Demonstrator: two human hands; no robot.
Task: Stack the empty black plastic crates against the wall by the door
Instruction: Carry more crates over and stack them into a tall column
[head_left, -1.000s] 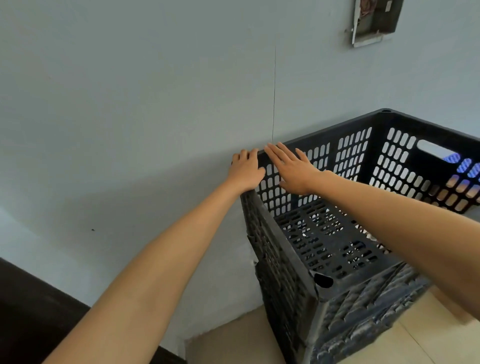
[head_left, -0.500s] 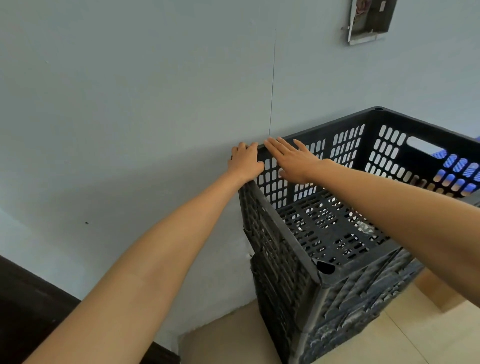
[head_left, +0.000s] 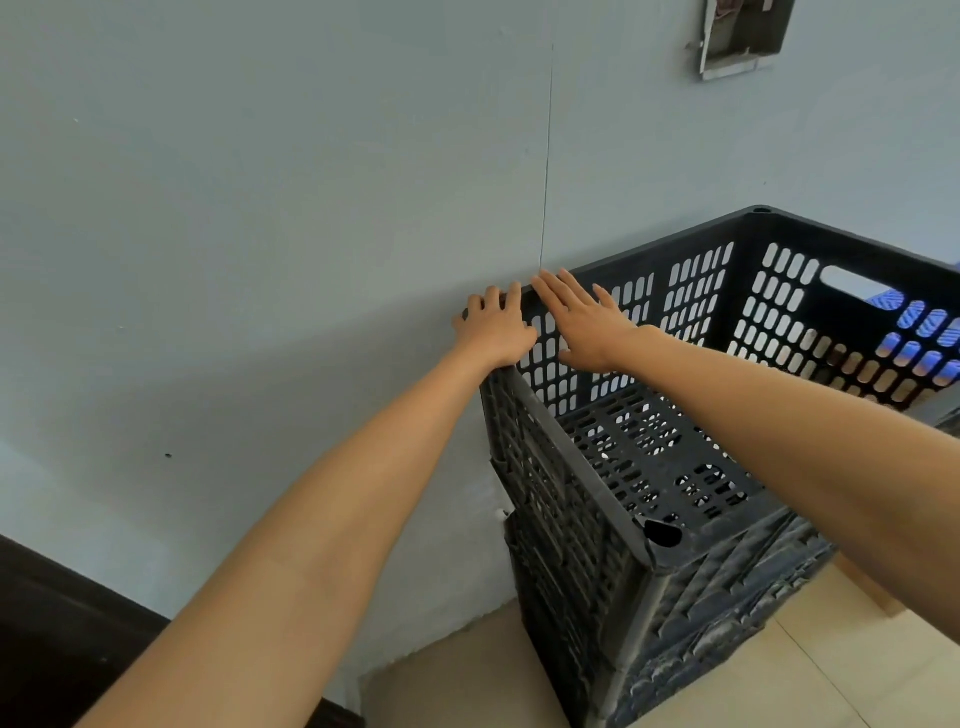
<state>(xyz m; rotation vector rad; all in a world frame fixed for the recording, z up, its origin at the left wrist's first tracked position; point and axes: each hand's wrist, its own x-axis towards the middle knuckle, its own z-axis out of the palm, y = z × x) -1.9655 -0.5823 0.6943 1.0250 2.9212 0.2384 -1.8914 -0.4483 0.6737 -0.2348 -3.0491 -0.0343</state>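
Because the top crate (head_left: 649, 452) should sit flush against the wall (head_left: 260, 208), your left hand (head_left: 493, 330) curls over its far corner. Your right hand (head_left: 587, 327) presses flat, fingers straight, on the far rim, above the lower crate (head_left: 550, 623).

Indoor room: painted wall (head_left: 260, 208), tiled floor (head_left: 841, 675)

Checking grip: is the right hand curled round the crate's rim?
No, the right hand lies flat, fingers straight, on the top crate's wall.
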